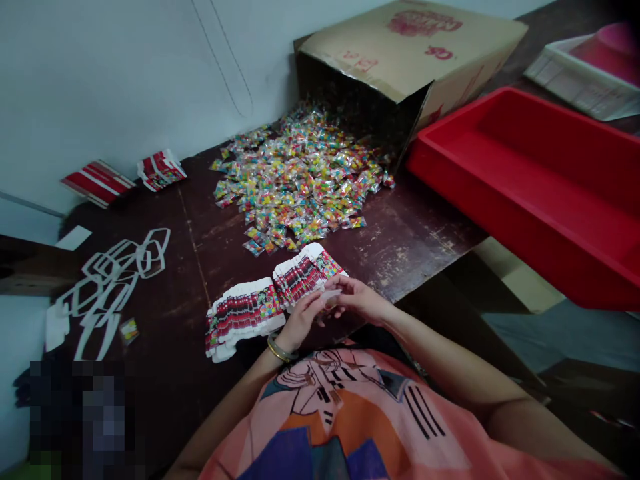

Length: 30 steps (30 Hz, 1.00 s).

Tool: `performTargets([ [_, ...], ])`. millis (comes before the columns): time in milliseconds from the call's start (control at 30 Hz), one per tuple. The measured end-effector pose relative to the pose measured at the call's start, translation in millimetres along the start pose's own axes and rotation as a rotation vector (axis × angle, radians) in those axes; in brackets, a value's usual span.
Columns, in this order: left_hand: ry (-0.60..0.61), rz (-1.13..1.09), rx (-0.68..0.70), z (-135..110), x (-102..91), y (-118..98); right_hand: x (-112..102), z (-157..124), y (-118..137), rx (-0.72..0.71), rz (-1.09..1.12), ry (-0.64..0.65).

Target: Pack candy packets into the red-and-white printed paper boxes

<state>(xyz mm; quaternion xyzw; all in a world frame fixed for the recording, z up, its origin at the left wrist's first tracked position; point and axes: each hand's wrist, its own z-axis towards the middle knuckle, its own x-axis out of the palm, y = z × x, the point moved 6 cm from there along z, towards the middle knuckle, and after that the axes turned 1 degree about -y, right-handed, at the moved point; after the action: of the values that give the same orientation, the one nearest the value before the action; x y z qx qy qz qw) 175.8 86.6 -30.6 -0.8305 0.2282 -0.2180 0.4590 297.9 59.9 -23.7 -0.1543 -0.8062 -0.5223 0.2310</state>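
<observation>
My left hand (300, 323), with a bangle at the wrist, and my right hand (363, 300) meet close to my body at the table's front edge. Between their fingertips is a small carton (330, 297), its whitish side showing; the fingers hide much of it. Just beyond the hands lie two fanned rows of flat printed cartons, a left row (245, 313) and a right row (305, 277), red with white flaps. Behind them spreads a heap of small clear candy packets (305, 180) with multicoloured sweets inside.
A cardboard box (410, 40) lies on its side behind the heap, its mouth toward it. At right is a red tray (540, 180). White loop bands (110, 273), one loose packet (129, 331) and stacked red-and-white cartons (161, 169) are on the left.
</observation>
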Motion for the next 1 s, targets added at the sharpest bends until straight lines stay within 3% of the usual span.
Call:
performTargets([
  [100, 0.02, 0.059, 0.024, 1.7, -0.6, -2.7, 7.9, -4.6, 18.8, -0.201, -0.366, 0.012],
  [167, 0.018, -0.026, 0.011, 3.4, -0.8, -3.3, 16.5, -12.3, 36.2, -0.393, -0.588, 0.042],
  [233, 0.035, -0.122, -0.003, 4.5, 0.9, -3.7, 22.2, -18.4, 48.3, -0.494, -0.715, 0.067],
  [367, 0.139, -0.22, 0.012, 1.5, 7.2, -7.6, 15.8, -17.8, 58.1, -0.489, -0.752, -0.019],
  [467, 0.16, -0.128, 0.039, -3.4, 6.3, -9.6, 12.7, -16.4, 53.4, -0.517, -0.785, -0.017],
  [633, 0.141, -0.136, -0.126, -8.0, 12.1, 5.8, 9.3, -24.4, 35.9, -0.608, -0.979, -0.046],
  [833, 0.196, -0.335, -0.139, -1.3, 37.1, 12.9, -4.9, -36.0, 31.1, -0.541, -0.878, -0.187],
  [933, 0.172, -0.339, -0.089, 2.5, 37.5, 14.5, -3.9, -38.7, 26.4, -0.579, -0.838, -0.273],
  [1000, 0.157, -0.333, -0.064, 3.5, 35.7, 15.0, -2.7, -35.2, 18.6, -0.545, -0.772, -0.265],
])
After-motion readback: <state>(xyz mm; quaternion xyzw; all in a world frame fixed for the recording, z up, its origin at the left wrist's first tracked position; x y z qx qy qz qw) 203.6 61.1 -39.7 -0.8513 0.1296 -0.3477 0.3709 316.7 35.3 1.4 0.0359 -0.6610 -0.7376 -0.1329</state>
